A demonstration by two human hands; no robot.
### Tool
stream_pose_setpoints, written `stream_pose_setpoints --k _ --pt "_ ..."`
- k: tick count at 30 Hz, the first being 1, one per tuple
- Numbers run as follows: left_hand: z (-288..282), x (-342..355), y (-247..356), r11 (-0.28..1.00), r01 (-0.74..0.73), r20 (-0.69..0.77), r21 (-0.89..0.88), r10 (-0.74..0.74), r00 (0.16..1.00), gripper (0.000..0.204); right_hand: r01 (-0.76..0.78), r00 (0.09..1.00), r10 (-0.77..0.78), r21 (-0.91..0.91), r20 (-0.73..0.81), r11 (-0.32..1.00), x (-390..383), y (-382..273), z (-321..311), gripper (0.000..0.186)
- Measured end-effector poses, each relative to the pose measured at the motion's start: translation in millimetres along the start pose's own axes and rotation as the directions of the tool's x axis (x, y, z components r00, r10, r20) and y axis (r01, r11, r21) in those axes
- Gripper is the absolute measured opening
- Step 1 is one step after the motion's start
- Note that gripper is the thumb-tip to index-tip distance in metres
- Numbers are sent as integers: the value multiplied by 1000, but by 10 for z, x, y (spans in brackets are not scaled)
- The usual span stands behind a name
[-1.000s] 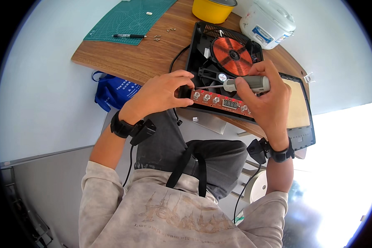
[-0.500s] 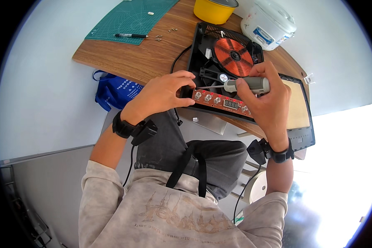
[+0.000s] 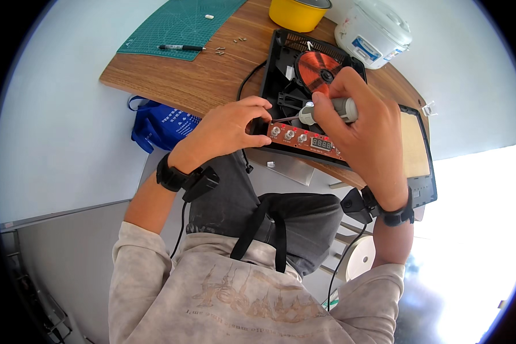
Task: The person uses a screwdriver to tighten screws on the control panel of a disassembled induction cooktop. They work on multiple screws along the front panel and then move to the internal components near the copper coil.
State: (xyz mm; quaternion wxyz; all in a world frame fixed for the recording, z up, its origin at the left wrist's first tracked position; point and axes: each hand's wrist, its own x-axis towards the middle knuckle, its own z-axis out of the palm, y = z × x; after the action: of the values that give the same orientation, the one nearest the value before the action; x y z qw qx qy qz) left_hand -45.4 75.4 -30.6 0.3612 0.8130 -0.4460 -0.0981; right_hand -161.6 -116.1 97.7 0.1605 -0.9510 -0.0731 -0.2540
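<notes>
An opened induction cooker's black housing [image 3: 274, 86] lies on the table in front of me, its copper coil [image 3: 314, 67] exposed. Along its near edge runs a reddish control board [image 3: 302, 138] with small round buttons and a digit display. My left hand [image 3: 219, 131] grips the housing's near left corner, fingers and thumb on either side of it. A grey screwdriver [image 3: 308, 114] is held by its handle in my right hand [image 3: 372, 137]. Its shaft slants toward the board's left end, close to my left fingertips; the exact contact of the tip is too small to make out.
Further left lie a green cutting mat [image 3: 177, 26], a pen [image 3: 182, 48] and several small screws [image 3: 220, 51]. A yellow pot [image 3: 298, 16] and a white rice cooker [image 3: 372, 34] stand behind. The flat cover panel [image 3: 415, 143] is at the right; a blue bag [image 3: 160, 126] hangs below the table edge.
My right hand has tilted the screwdriver handle up and moved it slightly left, now covering part of the coil. My left hand remains on the housing corner.
</notes>
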Motion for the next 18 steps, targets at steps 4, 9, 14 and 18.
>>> stream_pose_setpoints --k 4,9,14,18 --pt "37 12 -62 1000 -24 -9 -7 24 1000 41 48 999 -48 5 7 999 65 56 22 28" --pt "45 11 -70 999 -50 -26 1 50 998 42 23 997 -25 35 70 999 79 14 -21 31" --pt "11 15 -31 999 -7 11 -43 8 1000 42 -19 994 12 71 104 997 85 62 -85 36" --pt "12 23 -44 998 -13 15 -56 14 1000 41 -62 991 46 124 130 990 128 82 -98 36"
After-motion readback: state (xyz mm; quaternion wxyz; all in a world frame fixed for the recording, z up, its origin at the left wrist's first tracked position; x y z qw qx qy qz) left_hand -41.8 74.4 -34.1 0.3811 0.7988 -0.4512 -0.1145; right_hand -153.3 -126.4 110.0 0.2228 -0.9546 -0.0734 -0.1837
